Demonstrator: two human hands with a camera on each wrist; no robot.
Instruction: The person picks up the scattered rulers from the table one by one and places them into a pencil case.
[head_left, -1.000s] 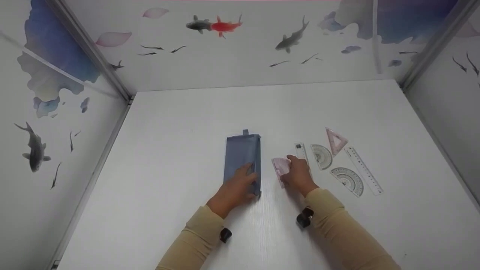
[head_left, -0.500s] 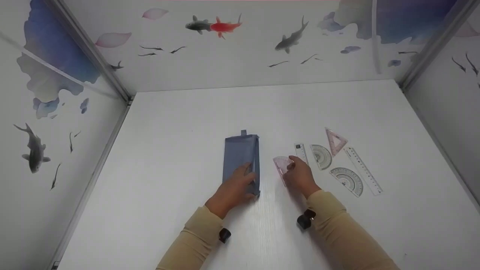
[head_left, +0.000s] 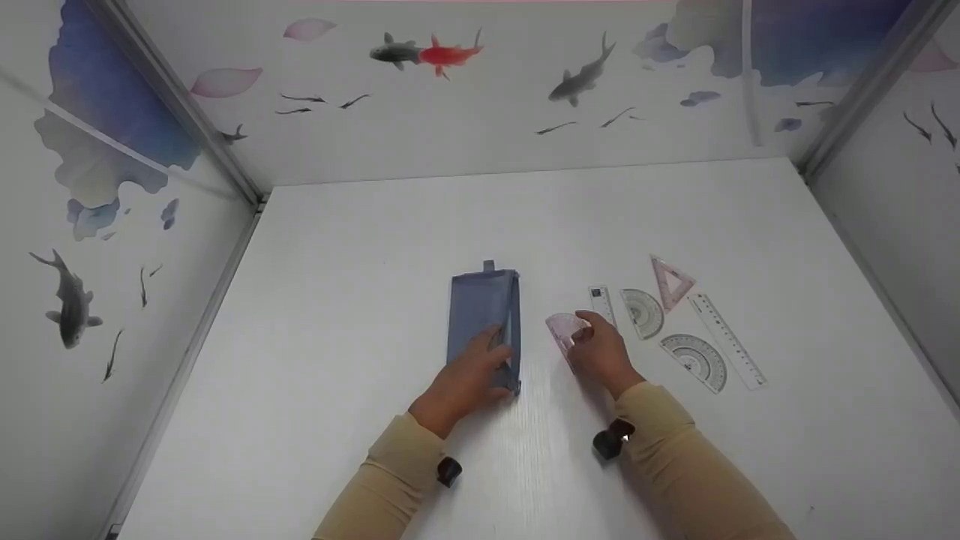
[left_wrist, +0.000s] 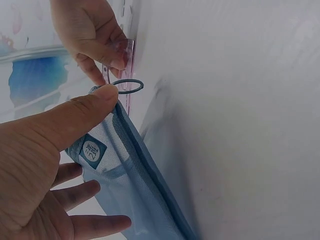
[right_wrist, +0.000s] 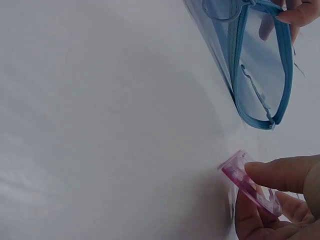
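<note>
A blue mesh pencil case (head_left: 474,311) lies lengthwise on the white table, its zipper opening facing right. My left hand (head_left: 463,381) pinches the case's edge near its close end, and in the right wrist view the zipped mouth (right_wrist: 286,55) gapes. Between thumb and fingers, my right hand (head_left: 604,354) holds a pink see-through protractor (head_left: 559,327), tilted, a short way right of the case. The right wrist view has this protractor (right_wrist: 237,172) apart from the mouth. A pull loop (left_wrist: 131,90) stands out beside my left thumb.
Right of my right hand lie a short clear ruler (head_left: 601,300), two clear protractors (head_left: 646,313), a pink set square (head_left: 670,283) and a longer clear ruler (head_left: 729,341). Panels with painted fish (head_left: 452,52) enclose the table at the back and sides.
The pink protractor has turned slightly in my right hand and shifted a little to the right. My left hand keeps its hold on the pencil case.
</note>
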